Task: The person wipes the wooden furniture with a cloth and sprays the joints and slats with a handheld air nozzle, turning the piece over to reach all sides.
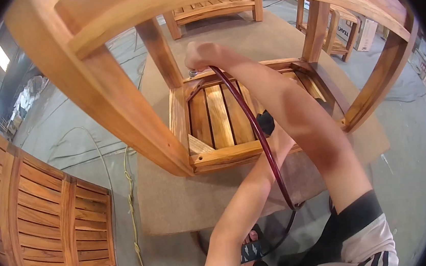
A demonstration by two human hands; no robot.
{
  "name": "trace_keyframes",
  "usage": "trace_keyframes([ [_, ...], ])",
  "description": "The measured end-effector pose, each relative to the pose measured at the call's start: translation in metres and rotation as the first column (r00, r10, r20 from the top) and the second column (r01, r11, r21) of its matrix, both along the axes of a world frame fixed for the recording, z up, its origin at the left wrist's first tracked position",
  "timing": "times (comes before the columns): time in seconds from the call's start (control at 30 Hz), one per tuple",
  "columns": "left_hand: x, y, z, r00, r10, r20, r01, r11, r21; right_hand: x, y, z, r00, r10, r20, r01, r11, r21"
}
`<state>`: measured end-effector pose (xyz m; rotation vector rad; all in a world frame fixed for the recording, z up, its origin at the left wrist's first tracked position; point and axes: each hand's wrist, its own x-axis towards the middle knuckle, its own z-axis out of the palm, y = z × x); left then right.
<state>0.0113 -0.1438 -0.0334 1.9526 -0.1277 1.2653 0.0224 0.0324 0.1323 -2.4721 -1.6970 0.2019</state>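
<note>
A wooden furniture frame (135, 120) with a slatted panel (217, 114) stands in front of me, its curved rail close to the camera. My right hand (201, 55) reaches across to its far left corner, fingers closed round a mostly hidden tool. A bit of metal (193, 73) shows below the fist, and a dark red hose (252, 119) runs from it towards me. My left arm (250, 196) passes under the right forearm, which hides the left hand's fingers. Beside that hand, over the slats, a black item (266, 123) shows, too covered to name.
The frame rests on a brown-covered work surface (174, 208). Slatted wooden pieces (41, 216) stand at left, near a yellowish cord (132, 212) on the floor. More wooden furniture (216, 10) is behind, with a carton (366, 34) at right.
</note>
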Motion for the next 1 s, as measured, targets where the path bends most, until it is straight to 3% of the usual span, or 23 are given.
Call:
trace_keyframes([
  [0.07, -0.001, -0.001, 0.007, 0.994, 0.106, -0.003, -0.105, 0.989, 0.105, -0.009, 0.003, 0.004, 0.996, 0.087, 0.037, -0.086, 0.996, -0.02],
  [0.2, -0.008, -0.006, 0.026, 0.988, 0.085, -0.125, -0.087, 0.996, -0.015, -0.005, 0.051, -0.017, 0.957, 0.206, 0.203, -0.189, 0.977, -0.102],
  [0.3, -0.016, -0.008, 0.029, 0.979, 0.127, -0.157, -0.124, 0.992, 0.033, -0.007, 0.057, -0.017, 0.971, 0.118, 0.21, -0.069, 0.972, -0.226],
  [0.37, -0.014, -0.005, 0.023, 0.973, 0.137, -0.186, -0.123, 0.989, 0.085, -0.003, 0.065, -0.026, 0.993, -0.036, 0.108, 0.054, 0.984, -0.171],
  [0.4, -0.006, -0.004, 0.012, 0.987, -0.077, -0.144, 0.068, 0.995, -0.07, 0.004, 0.073, -0.032, 0.992, -0.112, 0.056, 0.119, 0.982, -0.147],
  [0.43, -0.003, -0.002, 0.007, 0.958, -0.277, -0.071, 0.256, 0.942, -0.219, 0.012, 0.083, -0.039, 0.993, -0.079, 0.093, 0.094, 0.981, -0.172],
  [0.53, -0.003, -0.002, 0.011, 0.993, -0.05, -0.111, 0.043, 0.997, -0.066, 0.028, 0.091, -0.05, 0.968, 0.057, 0.245, -0.002, 0.976, -0.219],
  [0.67, -0.007, -0.004, 0.018, 0.995, 0.012, -0.103, -0.017, 0.999, -0.04, 0.045, 0.078, -0.052, 0.831, 0.337, 0.442, -0.278, 0.941, -0.194],
  [0.73, -0.008, -0.005, 0.019, 0.994, 0.021, -0.103, -0.025, 0.999, -0.039, 0.034, 0.068, -0.043, 0.878, 0.301, 0.373, -0.264, 0.953, -0.147],
  [0.8, -0.009, -0.006, 0.019, 0.994, 0.024, -0.108, -0.027, 0.999, -0.033, -0.004, 0.04, -0.015, 0.983, 0.075, 0.17, -0.055, 0.991, -0.118],
  [0.87, -0.01, -0.005, 0.019, 0.994, 0.027, -0.105, -0.03, 0.999, -0.025, 0.012, 0.058, -0.027, 0.954, 0.139, 0.267, -0.076, 0.969, -0.234],
  [0.93, -0.009, -0.006, 0.019, 0.994, 0.033, -0.107, -0.036, 0.999, -0.031, 0.02, 0.059, -0.038, 0.935, 0.231, 0.268, -0.186, 0.965, -0.185],
  [0.97, -0.01, -0.006, 0.019, 0.994, 0.033, -0.109, -0.037, 0.999, -0.033, 0.032, 0.053, -0.045, 0.928, 0.29, 0.232, -0.281, 0.957, -0.072],
  [1.0, -0.01, -0.007, 0.018, 0.994, 0.031, -0.107, -0.034, 0.999, -0.031, 0.03, 0.05, -0.042, 0.94, 0.276, 0.201, -0.27, 0.961, -0.057],
])
